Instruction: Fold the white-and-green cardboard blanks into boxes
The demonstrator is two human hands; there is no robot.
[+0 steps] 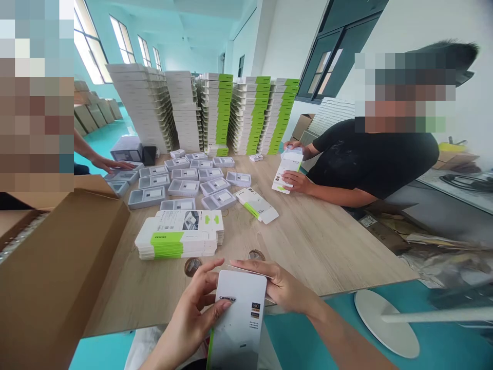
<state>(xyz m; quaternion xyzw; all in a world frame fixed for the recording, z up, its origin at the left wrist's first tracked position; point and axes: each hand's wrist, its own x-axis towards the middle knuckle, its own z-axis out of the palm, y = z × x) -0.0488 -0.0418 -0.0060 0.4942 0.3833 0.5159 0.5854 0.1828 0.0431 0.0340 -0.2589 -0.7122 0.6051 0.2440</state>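
A white-and-green product box (241,318) is held upright at the table's front edge, its printed face toward me. My left hand (198,303) grips its left side, thumb across the printed front. At the upper right edge and top flap, my right hand (283,285) has its fingers closed on the box. What is inside the box is hidden. Just beyond my hands lies a stack of flattened white-and-green boxes (179,236). Two round brownish objects (192,266) rest near my fingers, their kind unclear. One more white-and-green box (257,204) lies farther back.
Several white plastic trays (184,188) with small items cover the table's middle-left. Tall stacks of packed boxes (217,113) line the back. An open cardboard carton (77,257) stands at left. Across the table, a person in black (370,159) holds another box; another person's hand (115,165) touches trays.
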